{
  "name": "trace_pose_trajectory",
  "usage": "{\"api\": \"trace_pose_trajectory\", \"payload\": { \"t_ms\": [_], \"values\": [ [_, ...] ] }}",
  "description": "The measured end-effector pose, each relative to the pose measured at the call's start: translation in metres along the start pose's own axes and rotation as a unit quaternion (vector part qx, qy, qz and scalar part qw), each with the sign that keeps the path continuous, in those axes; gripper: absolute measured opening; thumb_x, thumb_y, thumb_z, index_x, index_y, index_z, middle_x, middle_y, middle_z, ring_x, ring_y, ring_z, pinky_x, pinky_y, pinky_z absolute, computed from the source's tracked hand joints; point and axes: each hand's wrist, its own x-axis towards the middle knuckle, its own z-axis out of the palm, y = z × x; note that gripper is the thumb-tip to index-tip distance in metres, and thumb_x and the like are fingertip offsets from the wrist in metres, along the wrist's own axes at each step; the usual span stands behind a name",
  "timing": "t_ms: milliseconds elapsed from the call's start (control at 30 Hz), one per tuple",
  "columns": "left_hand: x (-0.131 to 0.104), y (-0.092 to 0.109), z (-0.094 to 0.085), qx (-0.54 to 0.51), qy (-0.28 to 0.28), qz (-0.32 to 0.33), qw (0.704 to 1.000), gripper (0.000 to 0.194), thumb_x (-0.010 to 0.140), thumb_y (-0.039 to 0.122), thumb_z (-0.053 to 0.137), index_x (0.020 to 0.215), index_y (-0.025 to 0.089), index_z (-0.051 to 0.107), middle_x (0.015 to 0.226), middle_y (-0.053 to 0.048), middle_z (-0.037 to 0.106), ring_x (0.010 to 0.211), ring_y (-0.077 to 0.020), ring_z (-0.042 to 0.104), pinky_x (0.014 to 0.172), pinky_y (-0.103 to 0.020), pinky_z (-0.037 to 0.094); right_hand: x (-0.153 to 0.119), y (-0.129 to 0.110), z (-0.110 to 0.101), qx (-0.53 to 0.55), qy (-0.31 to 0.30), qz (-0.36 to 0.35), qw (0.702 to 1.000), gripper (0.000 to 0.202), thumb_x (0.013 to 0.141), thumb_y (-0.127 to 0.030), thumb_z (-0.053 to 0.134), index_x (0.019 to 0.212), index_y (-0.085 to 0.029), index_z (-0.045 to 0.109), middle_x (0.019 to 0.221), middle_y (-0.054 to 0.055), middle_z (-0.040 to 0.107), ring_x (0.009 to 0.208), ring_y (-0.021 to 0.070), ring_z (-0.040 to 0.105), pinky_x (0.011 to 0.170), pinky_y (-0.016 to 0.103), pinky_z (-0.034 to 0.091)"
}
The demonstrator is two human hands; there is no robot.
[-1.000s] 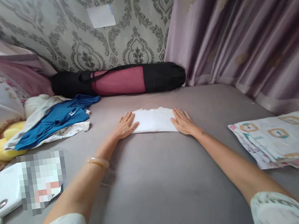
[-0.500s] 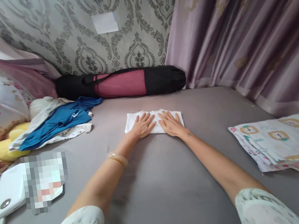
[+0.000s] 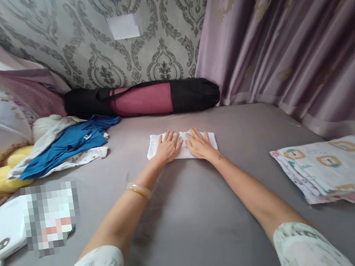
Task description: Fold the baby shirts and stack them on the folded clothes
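Observation:
A folded white cloth lies flat on the grey bed sheet, in the middle of the view. My left hand rests palm down on its left half, fingers spread. On the right half lies my right hand, also flat with the fingers apart. Neither hand grips the cloth; its middle and outer edges show, while the parts beneath my palms are hidden. A bangle is on my left wrist.
At the back wall lies a long black and pink bag. A blue garment tops some clothes at left, above a white power bank with a cable. Folded patterned cloths are stacked at right, near the purple curtain.
Both hands have slid slightly away from me on the white cloth, fingers still spread. The whole view has shifted a little; other things stay in place.

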Motion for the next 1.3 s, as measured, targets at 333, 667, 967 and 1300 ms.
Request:
{"api": "trace_pose_trajectory", "payload": {
  "t_ms": [333, 667, 967, 1300],
  "values": [
    [-0.002, -0.002, 0.017, 0.005, -0.005, -0.054, 0.999, 0.059, 0.099, 0.041, 0.016, 0.149, 0.015, 0.033, 0.158, -0.010, 0.026, 0.147, -0.0261, 0.019, 0.119, -0.049, 0.015, 0.010, -0.021, 0.023, 0.007, 0.034, -0.030, 0.999, 0.056, 0.098, -0.029, 0.023, 0.148, -0.006, 0.034, 0.156, 0.012, 0.031, 0.145, 0.0225, 0.023, 0.118, 0.043, 0.014],
    [-0.002, 0.006, 0.011, -0.003, 0.136, -0.111, 0.984, 0.057, 0.098, 0.034, 0.013, 0.146, 0.015, 0.036, 0.152, -0.010, 0.039, 0.145, -0.0242, 0.024, 0.119, -0.048, 0.011, 0.014, -0.032, 0.016, 0.000, 0.064, -0.028, 0.998, 0.053, 0.097, -0.026, 0.026, 0.146, -0.011, 0.038, 0.156, 0.011, 0.030, 0.146, 0.0229, 0.019, 0.118, 0.047, 0.009],
    [0.000, -0.003, 0.023, -0.006, 0.056, -0.121, 0.991, 0.055, 0.098, 0.037, 0.017, 0.144, 0.016, 0.040, 0.153, -0.012, 0.037, 0.143, -0.0277, 0.030, 0.117, -0.051, 0.017, 0.015, -0.037, 0.028, 0.001, 0.052, -0.020, 0.998, 0.054, 0.096, -0.027, 0.026, 0.145, -0.010, 0.041, 0.153, 0.011, 0.036, 0.144, 0.0227, 0.026, 0.118, 0.046, 0.013],
    [-0.006, -0.001, 0.012, 0.020, 0.052, -0.049, 0.997, 0.061, 0.099, 0.047, 0.013, 0.148, 0.018, 0.035, 0.157, -0.009, 0.030, 0.147, -0.0286, 0.018, 0.118, -0.052, 0.007, 0.003, -0.027, 0.014, -0.003, 0.067, 0.025, 0.997, 0.054, 0.099, -0.035, 0.024, 0.149, -0.018, 0.036, 0.157, 0.011, 0.030, 0.146, 0.0284, 0.019, 0.115, 0.055, 0.011]
  ]
}}
